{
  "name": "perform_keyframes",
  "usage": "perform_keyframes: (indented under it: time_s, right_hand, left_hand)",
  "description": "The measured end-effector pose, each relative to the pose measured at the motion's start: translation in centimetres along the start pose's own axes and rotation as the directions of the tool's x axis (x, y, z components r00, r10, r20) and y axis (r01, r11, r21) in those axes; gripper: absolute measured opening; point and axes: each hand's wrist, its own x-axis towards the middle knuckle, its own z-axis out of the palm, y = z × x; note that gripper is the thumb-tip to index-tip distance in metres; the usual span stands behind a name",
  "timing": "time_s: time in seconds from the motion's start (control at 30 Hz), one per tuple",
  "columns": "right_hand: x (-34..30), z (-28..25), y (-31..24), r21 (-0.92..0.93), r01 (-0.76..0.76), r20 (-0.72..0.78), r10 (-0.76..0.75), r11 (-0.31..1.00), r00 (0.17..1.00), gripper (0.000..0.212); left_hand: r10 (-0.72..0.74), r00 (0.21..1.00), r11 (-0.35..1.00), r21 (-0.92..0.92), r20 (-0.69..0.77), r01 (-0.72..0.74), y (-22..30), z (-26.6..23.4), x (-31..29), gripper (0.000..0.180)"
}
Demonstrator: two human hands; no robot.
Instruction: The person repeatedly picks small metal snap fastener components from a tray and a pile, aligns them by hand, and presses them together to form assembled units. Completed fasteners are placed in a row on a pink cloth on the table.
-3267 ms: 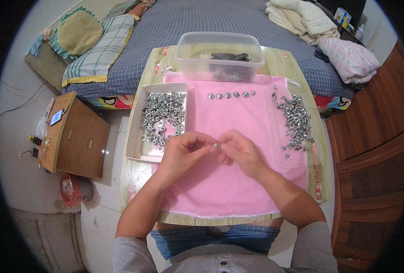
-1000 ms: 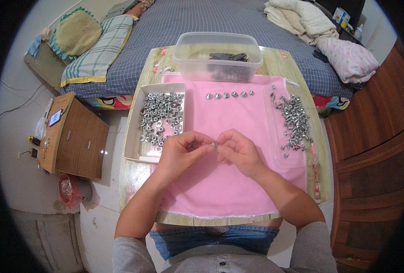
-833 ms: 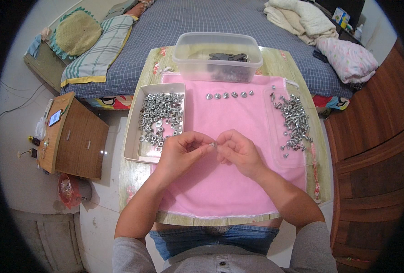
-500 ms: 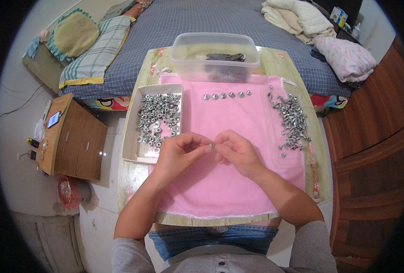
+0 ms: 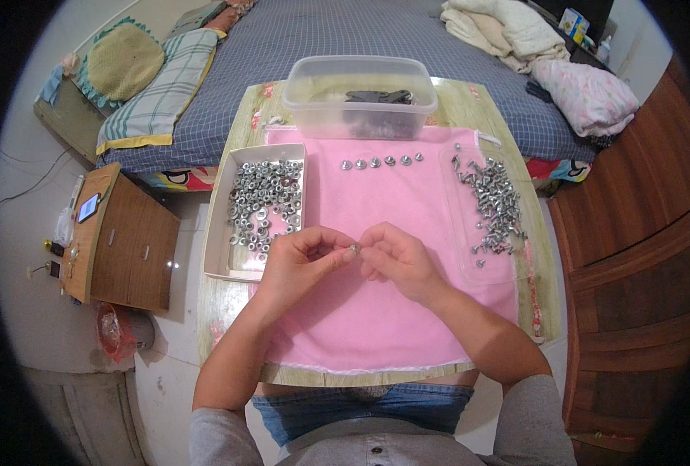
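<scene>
Over the middle of the pink cloth [image 5: 391, 326], my left hand [image 5: 302, 260] pinches a small silvery metal piece [image 5: 355, 248] between thumb and fingertips. My right hand [image 5: 399, 260] meets it there, its thumb and forefinger closed against the same piece. The fingers cover most of it, so nut or screw cannot be told. Loose metal nuts [image 5: 267, 186] fill much of a white box [image 5: 214, 233] by my left hand. Small silvery screws [image 5: 496, 202] lie heaped in a clear shallow tray [image 5: 469, 268] to the right. A row of several nut-and-screw pieces [image 5: 375, 163] stands beyond my hands.
At the table's far edge stands a clear plastic tub [image 5: 360, 124] with dark parts inside. A bed [image 5: 329, 39] lies behind the table [image 5: 236, 311]. On the left are a wooden cabinet [image 5: 135, 241] and a bin with a red bag [image 5: 116, 330]; brown wooden panels [image 5: 632, 295] stand right.
Both hands stay together, and my right thumb and forefinger now press closer onto the metal piece. The whole view has shifted slightly.
</scene>
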Motion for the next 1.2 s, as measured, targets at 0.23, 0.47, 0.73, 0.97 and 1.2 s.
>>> perform_keyframes:
  time_s: [0.23, 0.47, 0.73, 0.97, 1.2]
  right_hand:
    - [0.03, -0.04, 0.10, -0.017, 0.003, -0.002, -0.003, 1.000, 1.000, 0.010]
    - [0.03, -0.14, 0.30, -0.019, -0.007, 0.022, 0.007, 1.000, 1.000, 0.012]
    - [0.12, -0.19, 0.42, -0.026, -0.044, -0.006, 0.044, 0.999, 0.999, 0.011]
    - [0.01, -0.06, 0.21, 0.001, 0.001, 0.018, -0.001, 1.000, 1.000, 0.012]
    - [0.07, -0.10, 0.35, -0.010, -0.039, 0.012, 0.039, 0.999, 0.999, 0.012]
  left_hand:
    - [0.001, 1.000, 1.000, 0.006, -0.001, -0.001, -0.01, -0.01, 0.05, 0.013]
    - [-0.001, 1.000, 0.999, 0.034, -0.007, 0.001, 0.00, -0.03, -0.01, 0.014]
    - [0.045, 0.999, 0.999, 0.004, 0.011, -0.045, -0.23, -0.11, -0.02, 0.015]
    - [0.029, 1.000, 0.999, 0.019, 0.001, -0.029, -0.20, -0.07, 0.00, 0.015]
    - [0.053, 0.999, 0.999, -0.010, -0.011, -0.053, -0.62, -0.05, 0.03, 0.014]
